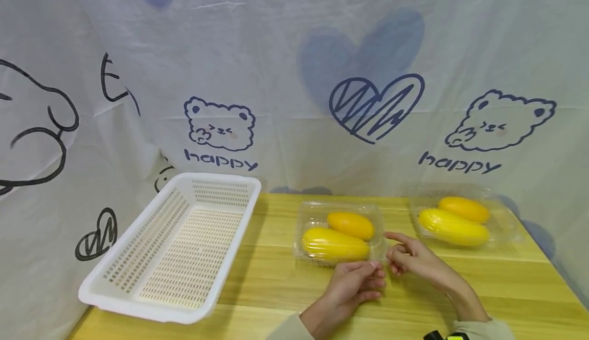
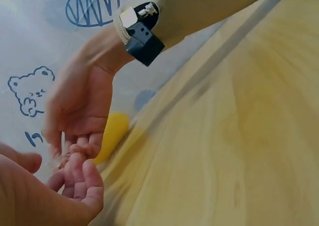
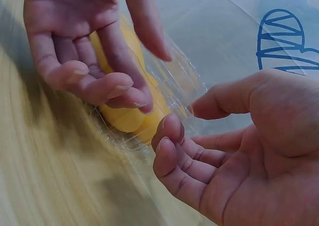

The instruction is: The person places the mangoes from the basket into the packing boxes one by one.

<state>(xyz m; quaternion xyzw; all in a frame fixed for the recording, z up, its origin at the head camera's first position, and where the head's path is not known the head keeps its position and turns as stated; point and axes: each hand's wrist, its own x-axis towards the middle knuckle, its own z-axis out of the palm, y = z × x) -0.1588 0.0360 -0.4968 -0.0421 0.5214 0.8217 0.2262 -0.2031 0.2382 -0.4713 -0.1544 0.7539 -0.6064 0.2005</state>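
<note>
A clear plastic box (image 1: 317,208) stands at mid-table and contains a long yellow fruit (image 1: 336,244) and a shorter orange, mango-like fruit (image 1: 351,225). By the box's front right corner is my left hand (image 1: 347,289), its fingers loosely bent and its thumb beside the rim. My right hand (image 1: 425,263) is at the box's right side, with one finger stretched to the wall. In the right wrist view, the right thumb (image 3: 214,104) is close to the clear edge and the other fingers curl loosely. Whether either hand touches the plastic is unclear.
Left on the wooden table (image 1: 271,304) is a white perforated basket (image 1: 87,291) without contents. A second clear box (image 1: 503,222), with yellow and orange fruits (image 1: 453,227), stands at the back right. A printed curtain (image 1: 285,145) hangs behind and along the sides.
</note>
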